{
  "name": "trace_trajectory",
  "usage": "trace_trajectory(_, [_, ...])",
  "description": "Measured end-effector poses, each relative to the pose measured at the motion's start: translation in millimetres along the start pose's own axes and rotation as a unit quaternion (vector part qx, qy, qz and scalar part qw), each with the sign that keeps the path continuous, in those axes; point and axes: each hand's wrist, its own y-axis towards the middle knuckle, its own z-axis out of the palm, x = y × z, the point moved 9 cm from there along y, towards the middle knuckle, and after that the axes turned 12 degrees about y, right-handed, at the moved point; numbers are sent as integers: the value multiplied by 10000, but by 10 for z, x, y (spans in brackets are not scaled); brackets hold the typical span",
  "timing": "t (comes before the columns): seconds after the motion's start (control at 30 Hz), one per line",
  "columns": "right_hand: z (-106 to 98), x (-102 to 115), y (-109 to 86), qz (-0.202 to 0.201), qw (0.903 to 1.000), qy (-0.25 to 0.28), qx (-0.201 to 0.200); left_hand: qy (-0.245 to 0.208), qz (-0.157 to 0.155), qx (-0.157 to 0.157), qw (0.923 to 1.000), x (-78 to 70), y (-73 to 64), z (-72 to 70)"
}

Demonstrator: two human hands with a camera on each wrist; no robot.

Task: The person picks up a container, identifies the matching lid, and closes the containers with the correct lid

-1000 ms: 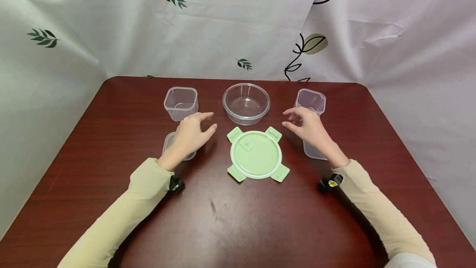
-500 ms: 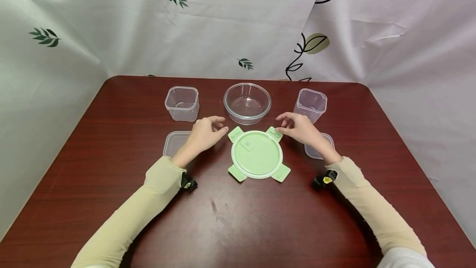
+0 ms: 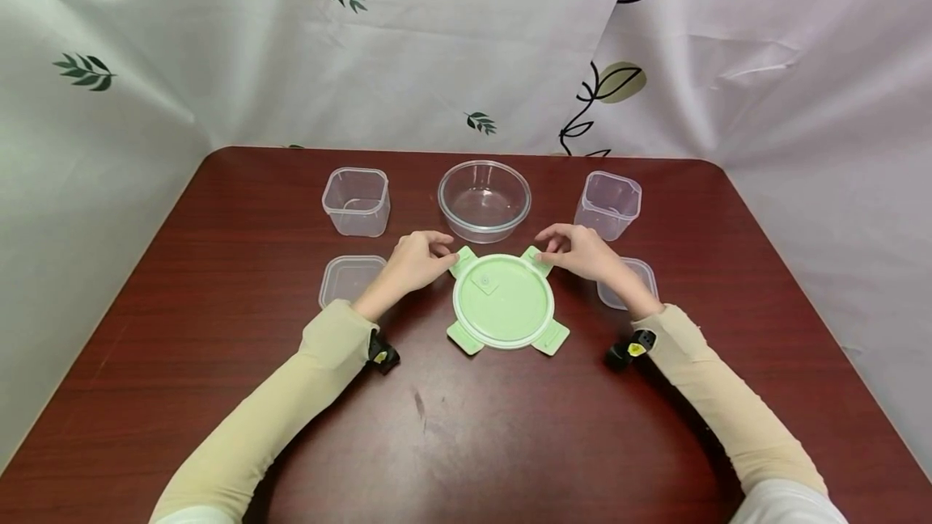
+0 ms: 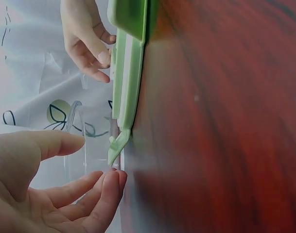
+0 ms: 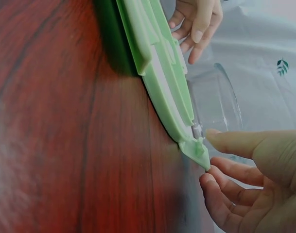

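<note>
A round, light green snap lid [image 3: 502, 306] with a white rim and flap tabs lies flat on the table. At its far left tab my left hand [image 3: 418, 261] has fingertips against the tab's outer edge. In the left wrist view a gap shows between the left thumb [image 4: 65, 144] and that tab [image 4: 117, 146]. On the other side my right hand [image 3: 582, 253] pinches the far right tab [image 5: 196, 151], thumb tip right at its top and fingertips at its edge. Behind the lid stands a round clear glass bowl [image 3: 484, 204].
A clear square container [image 3: 357, 213] stands at the back left, another clear container [image 3: 607, 204] at the back right. Flat clear lids lie before them, the left lid [image 3: 345, 277] and the right lid [image 3: 641, 269], each partly hidden by an arm. A patterned curtain [image 3: 408, 47] surrounds the dark red table [image 3: 466, 443].
Both hands have moved inward and down to the lid's far tabs, the left from over the left flat lid, the right from before the right container. The green lid has stayed in place.
</note>
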Motion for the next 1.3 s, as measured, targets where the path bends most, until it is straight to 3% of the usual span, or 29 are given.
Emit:
trace_trajectory(0.47, [55,-84,23,170,9998,52,128,89,135,346,9993,-54,59,77])
trace_trajectory(0.77, [65,-34,-7,58,9995,271,170,-187,28,546,9983,-58,72,116])
trace_trajectory(1.0, [97,-103,29,447,9987,134,213,-273,-19,568,9980,-55,77,121])
trace_trajectory(1.3, [78,-49,5,431,9990,67,124,-304,-45,481,9984,-48,65,103])
